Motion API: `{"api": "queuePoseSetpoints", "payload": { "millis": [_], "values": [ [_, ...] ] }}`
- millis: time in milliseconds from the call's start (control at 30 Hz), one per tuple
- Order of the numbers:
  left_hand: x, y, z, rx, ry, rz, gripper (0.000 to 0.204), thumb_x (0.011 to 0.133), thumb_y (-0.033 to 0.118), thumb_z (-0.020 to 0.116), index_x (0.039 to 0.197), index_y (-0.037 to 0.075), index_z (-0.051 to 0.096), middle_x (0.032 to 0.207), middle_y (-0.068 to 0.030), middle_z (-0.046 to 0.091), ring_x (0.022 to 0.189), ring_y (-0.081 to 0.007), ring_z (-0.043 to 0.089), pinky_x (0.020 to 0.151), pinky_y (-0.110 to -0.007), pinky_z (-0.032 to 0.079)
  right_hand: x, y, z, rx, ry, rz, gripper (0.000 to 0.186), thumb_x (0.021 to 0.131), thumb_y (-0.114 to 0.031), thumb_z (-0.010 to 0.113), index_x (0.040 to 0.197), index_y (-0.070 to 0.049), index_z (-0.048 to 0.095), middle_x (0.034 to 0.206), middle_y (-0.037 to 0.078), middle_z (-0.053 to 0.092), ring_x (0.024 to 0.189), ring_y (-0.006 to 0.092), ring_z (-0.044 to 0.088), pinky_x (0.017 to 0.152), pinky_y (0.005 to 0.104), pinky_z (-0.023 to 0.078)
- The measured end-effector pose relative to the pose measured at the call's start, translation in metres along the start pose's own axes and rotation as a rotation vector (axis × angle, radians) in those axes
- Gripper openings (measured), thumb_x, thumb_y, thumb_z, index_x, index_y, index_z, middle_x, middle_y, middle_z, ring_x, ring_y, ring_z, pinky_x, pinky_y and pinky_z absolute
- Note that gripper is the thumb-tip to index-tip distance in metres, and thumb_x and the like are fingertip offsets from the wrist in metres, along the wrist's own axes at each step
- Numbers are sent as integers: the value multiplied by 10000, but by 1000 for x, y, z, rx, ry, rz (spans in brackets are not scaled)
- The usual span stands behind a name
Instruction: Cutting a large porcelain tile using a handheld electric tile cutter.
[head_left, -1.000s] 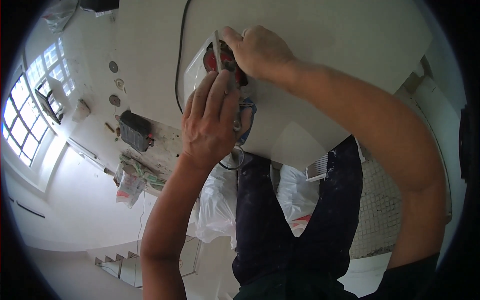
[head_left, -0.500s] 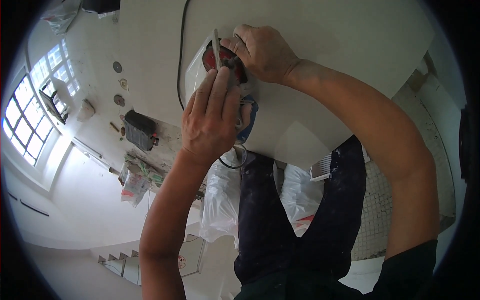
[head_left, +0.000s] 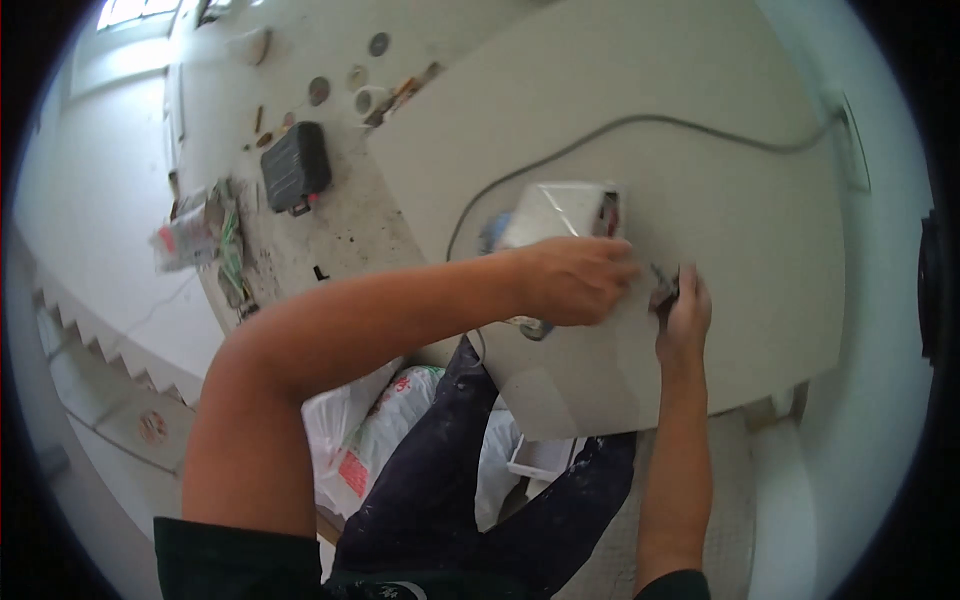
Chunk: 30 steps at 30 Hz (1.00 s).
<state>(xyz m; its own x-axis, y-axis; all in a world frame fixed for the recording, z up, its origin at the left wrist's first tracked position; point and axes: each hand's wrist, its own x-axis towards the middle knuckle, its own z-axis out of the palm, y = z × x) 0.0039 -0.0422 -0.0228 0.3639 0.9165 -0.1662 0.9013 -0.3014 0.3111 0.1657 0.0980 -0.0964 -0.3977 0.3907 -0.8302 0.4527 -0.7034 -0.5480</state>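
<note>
A corded power saw (head_left: 565,212) with a pale, shiny cover lies on a large pale board (head_left: 720,210). Some blue of its body shows on its left side, and a little red at its right end. My left hand (head_left: 580,282) crosses in front of the saw, blurred by motion, so its fingers cannot be read. To the right of the saw my right hand (head_left: 690,312) is closed on a small dark metal piece (head_left: 664,290), held just above the board. Blur hides its exact kind.
The saw's grey cable (head_left: 640,119) curves over the board to the right wall. A dark tool case (head_left: 295,165) and several round discs (head_left: 319,91) lie on the dirty floor at left. White plastic bags (head_left: 400,420) and a white tray (head_left: 540,458) stand by my legs.
Both hands have left the saw's red blade area; my right hand has moved right and nearer with the small dark piece. The saw now lies turned, pale cover up. My view has swung right.
</note>
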Motion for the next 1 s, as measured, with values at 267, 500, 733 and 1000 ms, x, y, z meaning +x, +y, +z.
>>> {"api": "queuePoseSetpoints", "payload": {
  "millis": [267,500,733,1000],
  "values": [
    [65,-5,-24,65,188,350,106,783,215,664,717,158,723,822,53,661,929,-164,603,793,-318,473,-54,31,-29,158,-173,280,199,972,-286,557,959,-88,563,799,14,576,672,146,551,568,317,444],
    [37,72,-32,-328,840,-139,272,755,233,607,953,71,701,1012,-47,646,1036,-231,596,865,-371,494,-135,-33,2,123,-79,-179,348,1016,-360,436,1166,-67,552,1074,51,614,1026,184,599,892,317,508],
    [-107,125,-24,-304,1032,-668,421,792,178,597,1200,83,638,1318,-82,571,1248,-300,525,1035,-439,433,-169,-30,126,27,-251,-64,326,1036,-322,435,1177,-52,551,1019,51,621,923,153,613,825,309,515],
    [-253,256,74,-732,560,-1624,746,773,330,744,1420,121,436,1457,-197,401,1283,-395,457,1053,-489,398,-82,108,370,-727,-558,-192,121,925,-139,600,900,-20,596,772,47,624,674,134,597,596,294,472]
  ]
}}
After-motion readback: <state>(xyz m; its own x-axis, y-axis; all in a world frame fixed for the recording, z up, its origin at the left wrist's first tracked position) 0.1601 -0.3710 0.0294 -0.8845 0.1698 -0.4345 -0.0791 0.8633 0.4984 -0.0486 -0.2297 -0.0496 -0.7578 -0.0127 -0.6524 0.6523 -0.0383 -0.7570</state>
